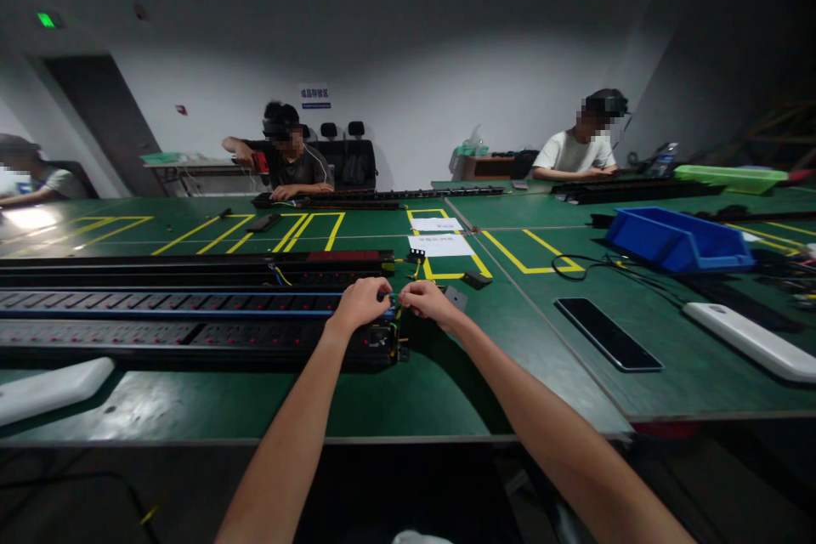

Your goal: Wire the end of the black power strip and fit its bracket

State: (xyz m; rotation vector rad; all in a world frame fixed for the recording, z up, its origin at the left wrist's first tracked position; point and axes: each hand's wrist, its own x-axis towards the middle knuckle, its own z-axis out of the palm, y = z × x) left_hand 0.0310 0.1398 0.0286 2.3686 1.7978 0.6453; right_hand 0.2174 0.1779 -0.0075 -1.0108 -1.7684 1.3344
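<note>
Long black power strips lie in a row across the green table, their right ends in front of me. My left hand and my right hand meet at the right end of the nearest strips. Both are closed in a pinch, knuckles up, on thin wires that come out of the strip's end. A small black part and a grey plate lie just right of my right hand.
A dark phone and a white bar lie at right, a blue bin with a black cable behind them. Another white bar sits at the left front edge. Three people work at the far tables.
</note>
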